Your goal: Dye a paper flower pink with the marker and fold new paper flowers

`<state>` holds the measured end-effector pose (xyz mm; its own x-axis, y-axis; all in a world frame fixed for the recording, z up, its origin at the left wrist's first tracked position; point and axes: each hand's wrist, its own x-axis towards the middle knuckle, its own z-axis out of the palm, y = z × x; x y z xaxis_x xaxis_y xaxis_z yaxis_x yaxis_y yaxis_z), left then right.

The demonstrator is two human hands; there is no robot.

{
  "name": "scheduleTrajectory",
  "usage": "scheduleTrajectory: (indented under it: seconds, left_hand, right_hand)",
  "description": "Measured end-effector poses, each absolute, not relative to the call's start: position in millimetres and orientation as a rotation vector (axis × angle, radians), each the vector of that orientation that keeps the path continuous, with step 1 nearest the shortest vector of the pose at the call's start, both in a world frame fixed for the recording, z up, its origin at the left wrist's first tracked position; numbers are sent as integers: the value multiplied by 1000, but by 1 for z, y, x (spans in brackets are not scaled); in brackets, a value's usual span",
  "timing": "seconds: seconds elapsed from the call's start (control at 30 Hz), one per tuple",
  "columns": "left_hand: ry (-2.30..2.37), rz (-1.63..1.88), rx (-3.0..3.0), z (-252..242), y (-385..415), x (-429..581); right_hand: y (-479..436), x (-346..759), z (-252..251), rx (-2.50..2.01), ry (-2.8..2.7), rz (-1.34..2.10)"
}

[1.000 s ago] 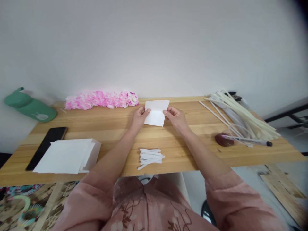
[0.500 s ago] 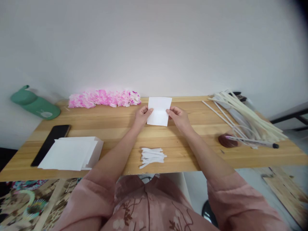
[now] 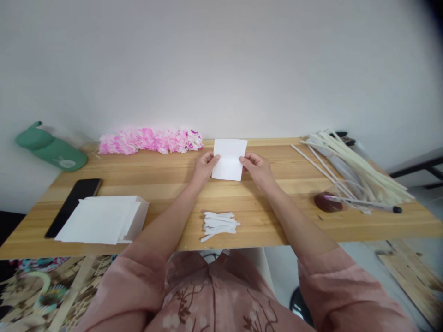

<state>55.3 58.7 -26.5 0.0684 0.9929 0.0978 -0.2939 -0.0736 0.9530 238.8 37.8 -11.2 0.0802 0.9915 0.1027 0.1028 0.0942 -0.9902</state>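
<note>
A small white sheet of paper (image 3: 229, 160) is held up over the far middle of the wooden table. My left hand (image 3: 205, 165) pinches its left edge, thumb on the near face and fingers curled behind. On the opposite edge my right hand (image 3: 256, 168) grips the same sheet, also with the thumb in front. A faint crease seems to run across the sheet at thumb height. Between my forearms, near the table's front edge, lies a small pile of short white strips (image 3: 219, 225). To the left is a stack of white paper (image 3: 98, 220).
A black phone (image 3: 74, 205) lies partly under the paper stack. A green bottle (image 3: 53, 148) stands at far left. Pink-and-white ruffled paper (image 3: 148, 141) lines the wall. At right are long cream strips (image 3: 360, 166), a dark red cup (image 3: 328, 202) and a pen (image 3: 377, 206).
</note>
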Motion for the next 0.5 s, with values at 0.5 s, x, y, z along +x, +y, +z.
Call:
scheduleTrajectory:
  seconds: [0.5]
  left_hand:
    - [957, 1330, 1133, -32, 64, 55]
  right_hand:
    - [42, 242, -18, -1296, -1290, 981]
